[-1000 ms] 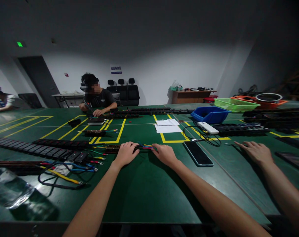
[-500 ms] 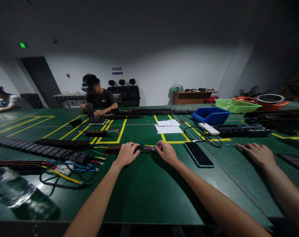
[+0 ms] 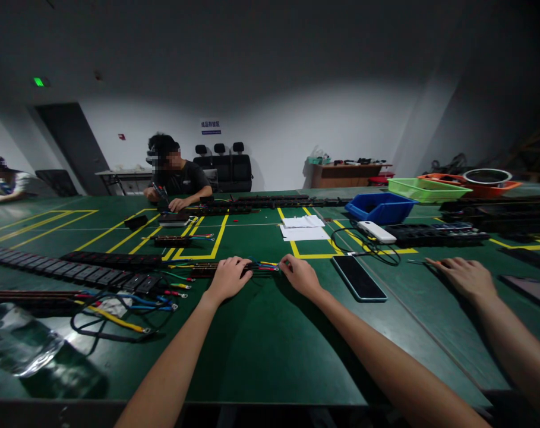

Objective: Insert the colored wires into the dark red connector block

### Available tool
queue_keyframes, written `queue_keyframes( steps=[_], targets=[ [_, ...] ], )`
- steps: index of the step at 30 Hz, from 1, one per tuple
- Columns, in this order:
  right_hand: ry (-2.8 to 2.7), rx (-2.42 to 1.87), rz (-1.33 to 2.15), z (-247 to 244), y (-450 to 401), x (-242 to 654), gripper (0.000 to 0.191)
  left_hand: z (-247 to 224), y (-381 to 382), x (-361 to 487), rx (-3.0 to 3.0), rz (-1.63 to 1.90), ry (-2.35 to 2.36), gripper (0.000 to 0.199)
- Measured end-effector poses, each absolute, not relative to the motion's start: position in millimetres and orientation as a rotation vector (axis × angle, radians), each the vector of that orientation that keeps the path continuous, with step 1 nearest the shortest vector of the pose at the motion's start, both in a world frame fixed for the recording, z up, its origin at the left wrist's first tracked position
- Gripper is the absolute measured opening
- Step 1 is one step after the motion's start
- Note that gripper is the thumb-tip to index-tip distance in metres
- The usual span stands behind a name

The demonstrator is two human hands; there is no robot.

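Wires (image 3: 265, 267) at twelve o'clock, left hand (image 3: 229, 278) right over them, grip hidden, right hand (image 3: 300, 277) by their three-o'clock tips, fingers narrow, hold unclear, phone (image 3: 359, 277) just beyond.

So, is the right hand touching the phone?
Apart: the head view shows a strip of green table between the right hand and the phone.

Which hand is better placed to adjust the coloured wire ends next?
Probably the right hand: its fingertips are right beside the wire ends, while the left hand lies over the dark bundle, farther back from them.
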State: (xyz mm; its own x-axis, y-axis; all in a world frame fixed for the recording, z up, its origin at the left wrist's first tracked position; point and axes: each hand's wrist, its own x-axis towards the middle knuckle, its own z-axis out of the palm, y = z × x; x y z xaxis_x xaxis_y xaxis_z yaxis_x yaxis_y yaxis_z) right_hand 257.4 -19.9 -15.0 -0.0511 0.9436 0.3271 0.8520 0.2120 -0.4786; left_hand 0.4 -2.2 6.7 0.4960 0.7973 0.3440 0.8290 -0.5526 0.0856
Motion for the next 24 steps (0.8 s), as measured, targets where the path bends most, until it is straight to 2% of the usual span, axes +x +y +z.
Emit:
queue_keyframes(
  steps=[10, 16, 24],
  targets=[
    [-1.734, -1.455, 0.102, -18.2, -19.2, 257.1, 0.013, 7.8, -4.1, 1.0, -2.623, -0.522, -1.447, 0.038],
    [-1.834, -1.469, 0.118, -18.4, -20.1, 257.6, 0.02, 6.8, -3.2, 0.9, -2.624, -0.532, -1.443, 0.038],
    [-1.784, -1.528, 0.135, -16.3, -21.7, 256.5, 0.018, 8.2, -3.5, 1.2, -2.637, -0.511, -1.457, 0.039]
  ],
)
